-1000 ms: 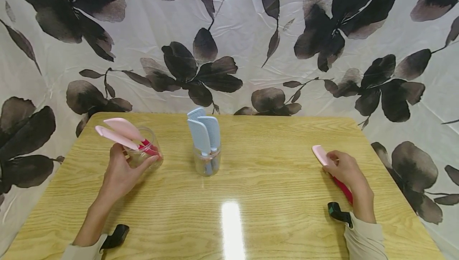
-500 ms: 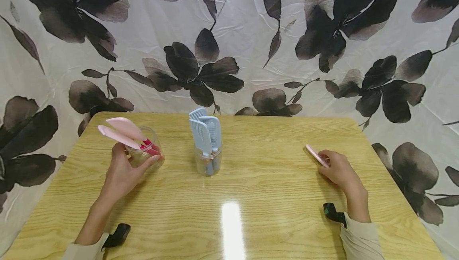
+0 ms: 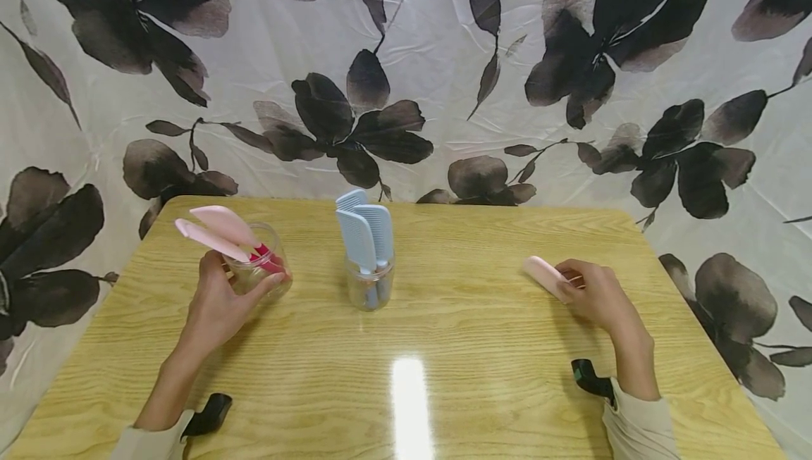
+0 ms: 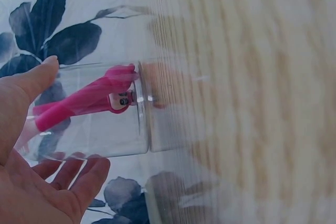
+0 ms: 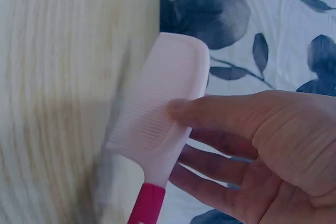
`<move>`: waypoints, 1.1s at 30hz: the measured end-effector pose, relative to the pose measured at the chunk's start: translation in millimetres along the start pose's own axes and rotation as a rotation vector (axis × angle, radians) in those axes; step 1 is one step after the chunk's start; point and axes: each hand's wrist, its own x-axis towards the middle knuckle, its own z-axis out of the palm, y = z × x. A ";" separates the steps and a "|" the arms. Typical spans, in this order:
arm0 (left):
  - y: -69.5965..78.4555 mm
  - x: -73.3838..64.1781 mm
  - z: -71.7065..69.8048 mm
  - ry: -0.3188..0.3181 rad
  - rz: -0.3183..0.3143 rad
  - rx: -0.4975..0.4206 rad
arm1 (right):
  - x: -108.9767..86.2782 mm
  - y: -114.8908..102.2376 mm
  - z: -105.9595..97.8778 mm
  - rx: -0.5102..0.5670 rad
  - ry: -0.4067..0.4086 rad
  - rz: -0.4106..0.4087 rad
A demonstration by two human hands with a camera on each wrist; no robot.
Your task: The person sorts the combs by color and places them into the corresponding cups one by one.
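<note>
My left hand [image 3: 222, 301] grips a clear jar [image 3: 269, 234] at the left of the table, thumb on one side and fingers on the other. Two pink combs [image 3: 222, 224] lean leftward out of it, and their dark pink handles [image 4: 84, 95] show through its wall in the left wrist view. At the right, my right hand [image 3: 599, 298] pinches another pink comb [image 5: 165, 87] by its toothed head, thumb on the near face and fingers behind. This comb's dark pink handle [image 5: 147, 203] points down in the right wrist view; in the head view the hand hides it.
A second clear jar [image 3: 370, 291] stands mid-table with several light blue combs [image 3: 368, 234] upright in it, between my hands. Behind the wooden table [image 3: 469, 347] hangs a white cloth [image 3: 444, 79] with dark flowers.
My right hand has lifted the pink comb from the table, shifted it slightly left and turned it. The left hand stays on its jar.
</note>
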 end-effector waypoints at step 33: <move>2.3 -0.6 -0.9 0.003 0.008 0.000 | -3.5 -77.5 0.6 0.172 0.198 -0.232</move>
